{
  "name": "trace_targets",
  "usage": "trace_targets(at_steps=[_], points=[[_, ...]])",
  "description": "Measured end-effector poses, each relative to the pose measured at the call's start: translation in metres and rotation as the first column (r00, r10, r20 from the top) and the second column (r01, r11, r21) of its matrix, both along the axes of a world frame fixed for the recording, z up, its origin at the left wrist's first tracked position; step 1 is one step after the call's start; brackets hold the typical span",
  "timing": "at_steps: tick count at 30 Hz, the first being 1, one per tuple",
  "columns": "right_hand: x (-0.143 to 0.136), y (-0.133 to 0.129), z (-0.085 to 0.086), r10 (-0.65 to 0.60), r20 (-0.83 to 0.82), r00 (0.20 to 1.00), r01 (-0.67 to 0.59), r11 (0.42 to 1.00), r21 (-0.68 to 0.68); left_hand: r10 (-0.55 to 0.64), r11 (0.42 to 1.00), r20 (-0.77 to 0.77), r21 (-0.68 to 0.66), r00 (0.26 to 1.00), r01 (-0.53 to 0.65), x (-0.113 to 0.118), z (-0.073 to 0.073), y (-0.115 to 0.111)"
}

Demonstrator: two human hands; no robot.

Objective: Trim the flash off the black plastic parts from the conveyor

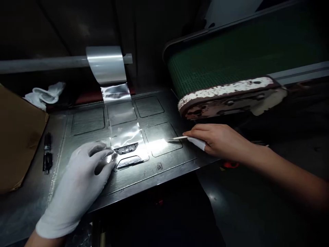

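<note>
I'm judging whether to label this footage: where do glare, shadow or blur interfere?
Head view: harsh glare on the metal plate by the tip of the thin stick in the right hand, and on the foil strip; same view: deep shadow beneath the conveyor belt; same view: the right forearm softens towards the frame's edge.

Between the left hand (79,176) and the right hand (216,137), the plate (171,163) leaves a passage, narrowed by the parts (130,162) beside the left and the stick (177,138) jutting from the right. Just beyond the right hand, the conveyor (221,72) blocks the way. Beyond the left, the roll (106,65) and bar (51,62) cross. Left of it, pens (47,152) and then the box (17,137) obstruct.
</note>
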State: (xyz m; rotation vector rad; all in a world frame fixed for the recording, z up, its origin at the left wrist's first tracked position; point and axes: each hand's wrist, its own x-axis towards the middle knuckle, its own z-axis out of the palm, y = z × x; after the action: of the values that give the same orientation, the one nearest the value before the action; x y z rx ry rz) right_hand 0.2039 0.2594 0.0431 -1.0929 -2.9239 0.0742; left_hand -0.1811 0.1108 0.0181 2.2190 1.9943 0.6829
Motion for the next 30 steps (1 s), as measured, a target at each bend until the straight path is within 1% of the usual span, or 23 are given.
trace_targets(at_steps=[2,3,5,6,8,10,12,13,15,16,17,18,19,20,22,23,24,25,26,27,28,29,30], points=[[0.01,-0.003,-0.015,-0.063,-0.071,0.995,0.064,0.998,0.014,-0.063,0.998,-0.019,0.023,0.998,0.064,0.013,0.008,0.001],[0.012,-0.004,-0.024,-0.093,-0.113,0.989,0.096,0.995,0.022,-0.119,0.993,-0.048,0.004,0.992,0.119,0.02,0.012,0.002],[0.01,-0.007,-0.043,-0.148,-0.191,0.97,0.159,0.986,0.044,-0.224,0.974,-0.142,-0.074,0.964,0.215,0.035,0.018,0.005],[0.008,-0.008,-0.051,-0.172,-0.229,0.958,0.19,0.98,0.056,-0.252,0.965,-0.2,-0.123,0.947,0.231,0.042,0.02,0.006],[0.003,-0.01,-0.062,-0.2,-0.301,0.932,0.231,0.971,0.07,-0.256,0.962,-0.32,-0.181,0.912,0.206,0.05,0.02,0.009],[0.0,-0.012,-0.067,-0.203,-0.358,0.911,0.242,0.968,0.067,-0.229,0.968,-0.406,-0.189,0.885,0.163,0.053,0.016,0.009],[-0.001,-0.013,-0.068,-0.201,-0.388,0.9,0.238,0.97,0.049,-0.197,0.977,-0.426,-0.162,0.883,0.14,0.05,0.011,0.006],[-0.001,-0.013,-0.068,-0.201,-0.397,0.895,0.236,0.971,0.04,-0.186,0.98,-0.398,-0.137,0.898,0.142,0.048,0.009,0.003],[0.001,-0.012,-0.068,-0.199,-0.407,0.891,0.23,0.973,0.027,-0.151,0.988,-0.272,-0.06,0.951,0.139,0.046,0.007,-0.007],[0.002,-0.011,-0.068,-0.195,-0.413,0.89,0.225,0.974,0.025,-0.114,0.993,-0.173,-0.006,0.978,0.114,0.046,0.008,-0.013],[0.004,-0.01,-0.068,-0.191,-0.421,0.886,0.223,0.975,0.026,-0.067,0.997,-0.048,0.045,0.997,0.069,0.047,0.009,-0.02],[0.005,-0.01,-0.067,-0.188,-0.435,0.88,0.223,0.974,0.03,-0.013,0.996,0.096,0.085,0.995,0.004,0.049,0.011,-0.028],[0.006,-0.01,-0.067,-0.182,-0.458,0.87,0.225,0.974,0.039,0.041,0.992,0.243,0.108,0.969,-0.069,0.053,0.014,-0.036],[0.006,-0.012,-0.065,-0.174,-0.494,0.852,0.228,0.972,0.051,0.085,0.984,0.386,0.115,0.919,-0.139,0.058,0.016,-0.044],[0.001,-0.023,-0.06,-0.154,-0.615,0.773,0.241,0.969,0.06,0.131,0.965,0.611,0.103,0.781,-0.242,0.07,0.018,-0.059],[-0.005,-0.033,-0.056,-0.149,-0.684,0.714,0.233,0.972,0.032,0.137,0.956,0.683,0.1,0.718,-0.277,0.076,0.017,-0.065],[-0.014,-0.047,-0.052,-0.164,-0.741,0.651,0.198,0.979,-0.043,0.135,0.946,0.731,0.105,0.669,-0.305,0.081,0.015,-0.07],[-0.025,-0.063,-0.048,-0.211,-0.778,0.592,0.126,0.977,-0.169,0.128,0.938,0.761,0.115,0.637,-0.326,0.087,0.011,-0.074],[-0.038,-0.082,-0.045,-0.284,-0.787,0.548,0.005,0.942,-0.337,0.118,0.932,0.776,0.129,0.62,-0.339,0.091,0.007,-0.079],[-0.052,-0.101,-0.043,-0.387,-0.752,0.533,-0.147,0.833,-0.533,0.107,0.929,0.778,0.144,0.619,-0.341,0.095,0.003,-0.083],[-0.068,-0.12,-0.043,-0.486,-0.693,0.533,-0.306,0.653,-0.693,0.096,0.926,0.771,0.163,0.63,-0.341,0.098,-0.001,-0.087],[-0.084,-0.138,-0.044,-0.569,-0.625,0.535,-0.437,0.446,-0.781,0.088,0.922,0.757,0.184,0.648,-0.34,0.1,-0.006,-0.091],[-0.1,-0.153,-0.046,-0.635,-0.549,0.544,-0.519,0.259,-0.814,0.085,0.921,0.738,0.197,0.669,-0.335,0.102,-0.01,-0.096]])
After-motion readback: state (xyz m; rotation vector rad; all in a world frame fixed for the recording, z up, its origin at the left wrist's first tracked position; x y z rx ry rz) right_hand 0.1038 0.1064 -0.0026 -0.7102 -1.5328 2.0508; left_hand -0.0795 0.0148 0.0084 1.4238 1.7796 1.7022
